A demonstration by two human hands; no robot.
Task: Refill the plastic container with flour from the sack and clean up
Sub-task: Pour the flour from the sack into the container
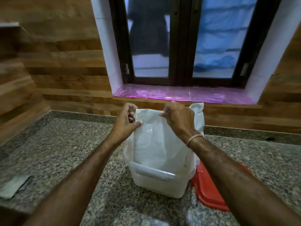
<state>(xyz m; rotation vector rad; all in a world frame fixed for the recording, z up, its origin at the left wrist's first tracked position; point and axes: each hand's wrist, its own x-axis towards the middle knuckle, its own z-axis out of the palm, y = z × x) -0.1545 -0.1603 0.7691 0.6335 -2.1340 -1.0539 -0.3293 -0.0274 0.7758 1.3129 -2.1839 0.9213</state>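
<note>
A white flour sack (156, 141) hangs upright with its lower end inside a translucent plastic container (156, 181) on the granite counter. My left hand (127, 121) pinches the sack's top left corner and my right hand (179, 119) grips its top right edge. The container looks white inside, filled well up its walls. Its red lid (210, 191) lies flat on the counter just right of the container, partly under my right forearm.
The speckled granite counter (68, 152) runs along a wood-panelled wall. A window with a pink-covered sill (179, 93) is straight ahead. A flat grey-white object (13, 186) lies at the counter's left edge.
</note>
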